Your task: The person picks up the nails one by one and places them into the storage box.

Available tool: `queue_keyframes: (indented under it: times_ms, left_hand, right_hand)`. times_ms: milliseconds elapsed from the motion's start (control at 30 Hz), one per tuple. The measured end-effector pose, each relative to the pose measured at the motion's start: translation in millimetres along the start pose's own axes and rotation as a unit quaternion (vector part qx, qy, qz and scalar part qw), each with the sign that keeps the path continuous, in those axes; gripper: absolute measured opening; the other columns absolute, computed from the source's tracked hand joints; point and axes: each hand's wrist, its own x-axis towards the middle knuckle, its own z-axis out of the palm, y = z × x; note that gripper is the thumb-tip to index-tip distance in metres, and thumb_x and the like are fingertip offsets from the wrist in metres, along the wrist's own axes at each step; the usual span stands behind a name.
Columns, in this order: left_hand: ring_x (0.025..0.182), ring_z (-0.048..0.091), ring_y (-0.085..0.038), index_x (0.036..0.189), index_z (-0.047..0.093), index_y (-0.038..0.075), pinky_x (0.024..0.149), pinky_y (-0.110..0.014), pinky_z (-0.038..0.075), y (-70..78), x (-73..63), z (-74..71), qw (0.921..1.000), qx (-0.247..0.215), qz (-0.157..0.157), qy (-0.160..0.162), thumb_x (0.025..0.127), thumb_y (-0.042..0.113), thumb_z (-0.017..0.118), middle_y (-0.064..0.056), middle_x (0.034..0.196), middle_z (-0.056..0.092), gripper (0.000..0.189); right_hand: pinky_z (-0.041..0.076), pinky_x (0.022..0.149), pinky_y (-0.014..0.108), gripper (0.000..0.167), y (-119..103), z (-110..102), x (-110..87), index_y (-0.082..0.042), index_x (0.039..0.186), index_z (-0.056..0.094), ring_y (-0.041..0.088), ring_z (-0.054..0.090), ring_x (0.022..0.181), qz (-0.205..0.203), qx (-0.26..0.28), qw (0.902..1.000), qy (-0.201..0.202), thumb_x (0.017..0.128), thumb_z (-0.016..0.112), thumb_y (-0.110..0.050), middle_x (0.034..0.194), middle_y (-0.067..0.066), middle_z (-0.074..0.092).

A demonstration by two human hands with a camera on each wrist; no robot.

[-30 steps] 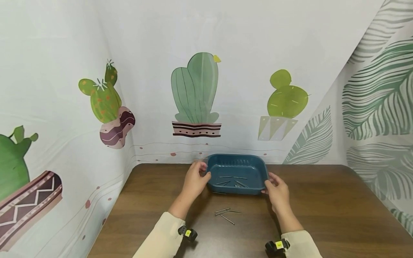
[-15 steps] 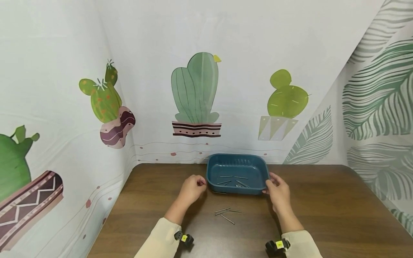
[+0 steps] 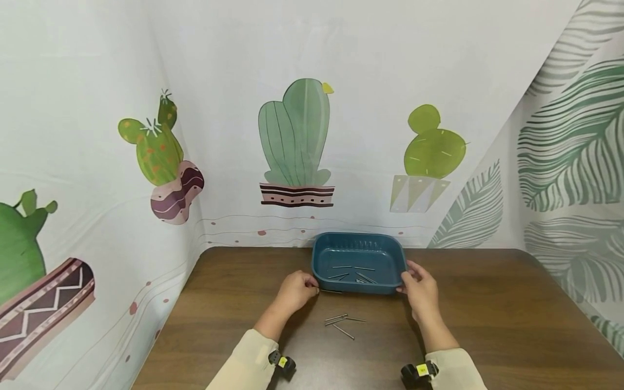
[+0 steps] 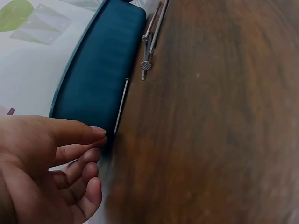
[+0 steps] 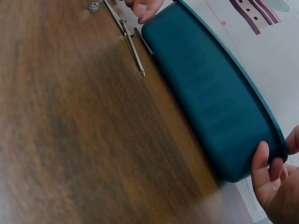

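The step in hand looks like reaching for the lone nail [image 3: 331,291] that lies on the table [image 3: 234,319], close along the near wall of the blue tray [image 3: 358,287]; the left hand [image 3: 294,291] is right at its end, with fingers loosely bent and just a narrow gap between the tips; I see nothing held there, and I cannot tell if a fingertip touches the nail; the right hand [image 3: 421,287] grips the right end of the tray, which seems to be a way to hold it steady.

The next move seems to call for a small, careful pinch on that thin nail, without bumping the tray.

The nail lies flat; its long axis runs left to right, nearly in line with the tray's long side; its point is toward the left hand and its flat head is toward the right hand; the tray's own long axis runs left to right too, with its open top up; a few nails [image 3: 365,278] lie inside it, pointing different ways; about 4 more, the loose nails [image 3: 343,331], lie in a crossed bunch nearer the person.
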Motion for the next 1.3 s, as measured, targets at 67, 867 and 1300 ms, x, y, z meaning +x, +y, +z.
queue_keyframes:
  times_ms: [67, 867, 1300]
  left_hand:
    - [0.069, 0.05, -0.006, 0.078, 0.076, 0.01, 0.062, -0.02, 0.041, 0.5, -0.5, 1.2, 1.0, 0.0, -0.002, -0.001, 0.079, 0.013, 0.079, 0.003, 0.074, 0.059, 0.004]
    - [0.066, 0.05, -0.003, 0.08, 0.078, 0.012, 0.061, -0.019, 0.041, 5.2, -6.8, 10.3, 0.9996, -0.005, 0.014, -0.022, 0.078, 0.016, 0.08, 0.004, 0.074, 0.059, 0.004]
    - [0.069, 0.05, -0.006, 0.074, 0.072, 0.014, 0.063, -0.02, 0.04, 24.1, -15.0, 14.2, 0.9977, 0.049, 0.039, -0.026, 0.077, 0.014, 0.081, 0.004, 0.073, 0.058, 0.01]
  right_hand:
    - [0.058, 0.062, 0.021, 0.048, 0, 0, 0.1, 0.005, 0.142, 0.05, 0.012, 0.059, 0.081, -0.002, -0.003, 1.0, 0.001, 0.096, 0.049, -0.004, 0.102, 0.007, 0.047]
    - [0.058, 0.065, 0.02, 0.049, 1, 0, 2.8, 0.004, 0.144, 0.049, 0.016, 0.06, 0.087, 0.001, -0.008, 1.0, -0.004, 0.095, 0.048, -0.004, 0.104, 0.008, 0.046]
    - [0.058, 0.064, 0.02, 0.048, 1, 2, 2.3, 0.004, 0.143, 0.05, 0.017, 0.058, 0.087, -0.001, -0.002, 1.0, 0.0, 0.095, 0.049, -0.003, 0.104, 0.007, 0.045]
